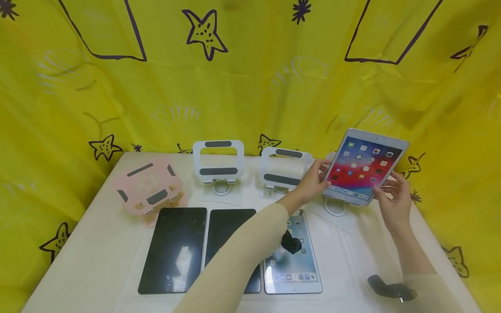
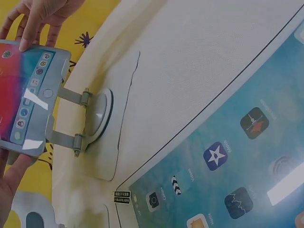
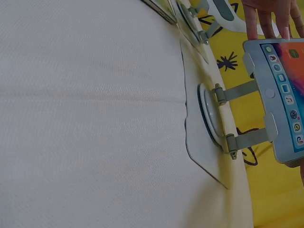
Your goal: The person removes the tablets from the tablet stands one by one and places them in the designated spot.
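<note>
A white tablet [image 1: 364,167] with a red and blue lit home screen leans on a pale tablet stand [image 1: 334,206] at the right of the table. Two hooks of the stand clasp the tablet's lower edge in the right wrist view, above hinged arms [image 3: 251,137]. My left hand [image 1: 311,182] grips its left edge, thumb at the front. At the right edge my right hand [image 1: 395,204] holds it the same way, fingers partly hidden behind. Below my left forearm lies a lit tablet [image 1: 297,265] with a light blue screen.
Two dark-screened tablets, a left one [image 1: 172,252] and a middle one [image 1: 231,221], lie flat, the middle one partly under my sleeve. Behind them stand a pink stand [image 1: 146,187] and two white stands [image 1: 218,163] [image 1: 270,158]. A yellow curtain [image 1: 242,87] hangs behind the white table [image 1: 94,243].
</note>
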`<action>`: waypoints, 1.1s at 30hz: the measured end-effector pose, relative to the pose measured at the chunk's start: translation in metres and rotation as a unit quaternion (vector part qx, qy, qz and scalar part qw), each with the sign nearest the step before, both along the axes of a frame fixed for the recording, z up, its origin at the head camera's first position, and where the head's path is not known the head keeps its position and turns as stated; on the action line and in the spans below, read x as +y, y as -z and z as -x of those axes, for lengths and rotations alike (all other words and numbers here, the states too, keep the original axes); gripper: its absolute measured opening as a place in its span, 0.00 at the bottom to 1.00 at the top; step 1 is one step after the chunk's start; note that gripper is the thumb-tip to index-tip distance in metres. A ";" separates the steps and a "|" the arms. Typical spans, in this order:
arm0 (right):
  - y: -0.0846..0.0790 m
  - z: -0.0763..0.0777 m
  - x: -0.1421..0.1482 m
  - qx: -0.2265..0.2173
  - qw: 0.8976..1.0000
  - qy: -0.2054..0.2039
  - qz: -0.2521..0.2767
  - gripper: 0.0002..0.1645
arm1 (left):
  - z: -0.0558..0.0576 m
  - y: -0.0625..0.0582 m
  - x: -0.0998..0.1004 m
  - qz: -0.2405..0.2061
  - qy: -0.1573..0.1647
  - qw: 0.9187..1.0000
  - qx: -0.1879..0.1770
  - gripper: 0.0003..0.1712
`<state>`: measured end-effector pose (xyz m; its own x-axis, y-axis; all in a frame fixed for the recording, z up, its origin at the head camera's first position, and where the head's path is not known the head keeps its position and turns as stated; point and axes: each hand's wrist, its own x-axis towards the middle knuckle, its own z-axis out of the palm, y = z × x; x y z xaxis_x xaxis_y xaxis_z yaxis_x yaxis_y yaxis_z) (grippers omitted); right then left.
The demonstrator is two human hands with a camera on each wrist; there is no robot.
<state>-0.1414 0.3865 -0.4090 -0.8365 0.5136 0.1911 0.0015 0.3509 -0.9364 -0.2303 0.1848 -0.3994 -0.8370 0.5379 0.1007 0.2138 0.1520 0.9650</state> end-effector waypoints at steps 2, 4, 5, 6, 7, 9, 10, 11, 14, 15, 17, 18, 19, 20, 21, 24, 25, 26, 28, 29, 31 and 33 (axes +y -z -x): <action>0.001 0.001 0.000 0.004 1.000 -0.001 -0.015 0.34 | -0.001 -0.002 0.000 0.021 -0.005 0.999 0.026 0.29; 0.002 0.000 0.003 0.021 0.999 -0.026 -0.008 0.34 | -0.001 -0.002 0.000 0.046 -0.019 0.997 0.053 0.27; 0.003 0.000 0.004 0.034 0.999 -0.042 0.002 0.34 | -0.001 -0.001 0.001 0.057 -0.028 0.996 0.063 0.27; 0.004 -0.001 0.006 0.045 0.997 -0.059 0.010 0.34 | -0.002 0.000 0.002 0.065 -0.035 0.995 0.070 0.26; 0.004 -0.002 0.007 0.052 0.996 -0.074 0.016 0.34 | -0.003 0.001 0.003 0.073 -0.042 0.994 0.076 0.26; 0.004 -0.004 0.007 0.070 0.992 -0.093 0.039 0.34 | -0.004 0.003 0.004 0.085 -0.057 0.991 0.087 0.26; 0.005 -0.005 0.007 0.078 0.991 -0.097 0.050 0.34 | -0.006 0.004 0.005 0.089 -0.065 0.990 0.092 0.27; 0.005 -0.006 0.006 0.083 0.990 -0.099 0.055 0.34 | -0.007 0.005 0.006 0.095 -0.075 0.988 0.095 0.27; 0.005 -0.009 0.002 0.097 0.988 -0.101 0.071 0.34 | -0.016 0.006 0.008 0.108 -0.109 0.981 0.121 0.27; 0.006 -0.010 0.002 0.100 0.987 -0.103 0.072 0.34 | -0.019 0.006 0.009 0.114 -0.121 0.976 0.137 0.27; 0.006 -0.013 0.002 0.103 0.986 -0.110 0.067 0.34 | -0.025 0.008 0.010 0.128 -0.146 0.966 0.171 0.27; 0.005 -0.014 0.002 0.105 0.986 -0.113 0.066 0.34 | -0.027 0.008 0.011 0.135 -0.157 0.960 0.190 0.27; 0.004 -0.015 0.002 0.107 0.985 -0.117 0.063 0.35 | -0.028 0.009 0.012 0.139 -0.166 0.954 0.206 0.28; 0.003 -0.016 0.003 0.109 0.985 -0.122 0.062 0.35 | -0.028 0.009 0.012 0.139 -0.173 0.950 0.221 0.28; 0.001 -0.017 0.003 0.111 0.984 -0.126 0.059 0.35 | -0.029 0.009 0.012 0.136 -0.176 0.947 0.232 0.28; -0.006 -0.019 0.005 0.120 0.983 -0.125 0.060 0.35 | -0.029 0.006 0.011 0.117 -0.168 0.945 0.256 0.28; -0.008 -0.020 0.006 0.123 0.982 -0.125 0.062 0.35 | -0.029 0.005 0.011 0.109 -0.160 0.946 0.261 0.28; -0.010 -0.021 0.006 0.125 0.983 -0.120 0.063 0.34 | -0.030 0.004 0.010 0.103 -0.154 0.946 0.265 0.28; -0.012 -0.023 0.007 0.127 0.983 -0.115 0.061 0.34 | -0.032 0.001 0.008 0.095 -0.143 0.948 0.268 0.28; -0.014 -0.025 0.008 0.125 0.984 -0.116 0.058 0.33 | -0.033 -0.001 0.008 0.092 -0.137 0.950 0.264 0.28; -0.016 -0.029 0.008 0.129 0.982 -0.125 0.063 0.33 | -0.036 -0.005 0.005 0.091 -0.126 0.954 0.255 0.28; -0.020 -0.033 0.008 0.114 0.984 -0.129 0.047 0.33 | -0.039 -0.010 0.001 0.090 -0.115 0.958 0.248 0.29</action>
